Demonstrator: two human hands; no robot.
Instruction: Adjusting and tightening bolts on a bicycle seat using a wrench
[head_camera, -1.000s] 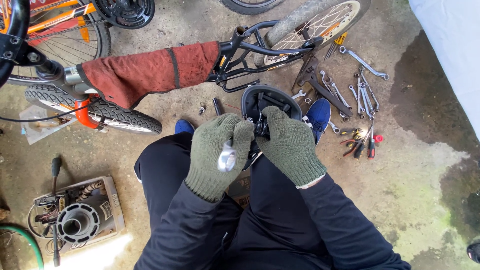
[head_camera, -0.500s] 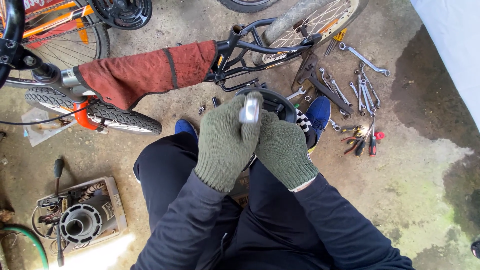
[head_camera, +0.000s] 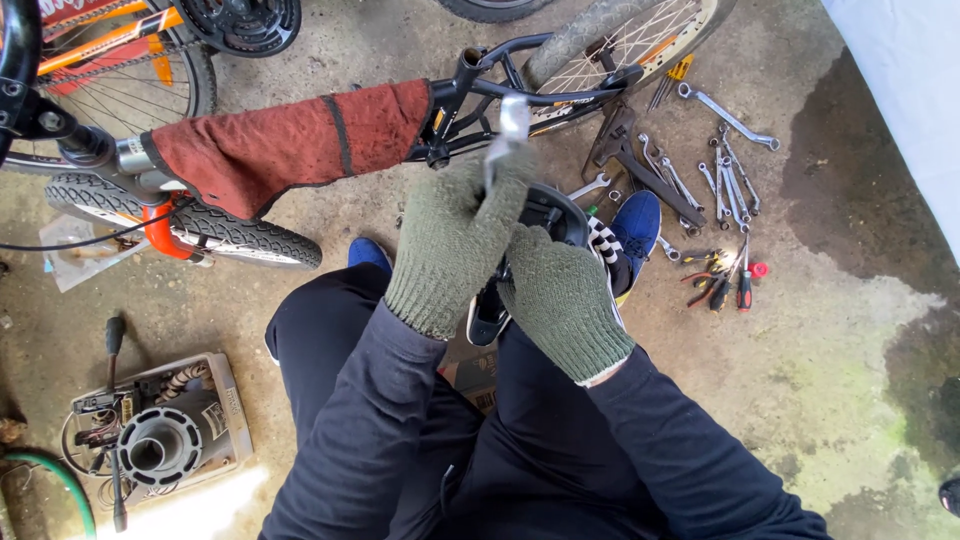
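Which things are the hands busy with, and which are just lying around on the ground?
In use:
left hand gripping a silver wrench
right hand on a black round part

Lying about:
spanners
pliers and screwdriver
red cloth on the bicycle frame
tray of parts

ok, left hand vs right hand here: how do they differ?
The left hand is raised and closed round a silver wrench that sticks up out of it; the right hand sits lower, pressed against a round black part, with no tool showing in it. The left hand reaches further from the body, the right stays nearer the knees. Both wear green knitted gloves over dark sleeves, and they touch each other.
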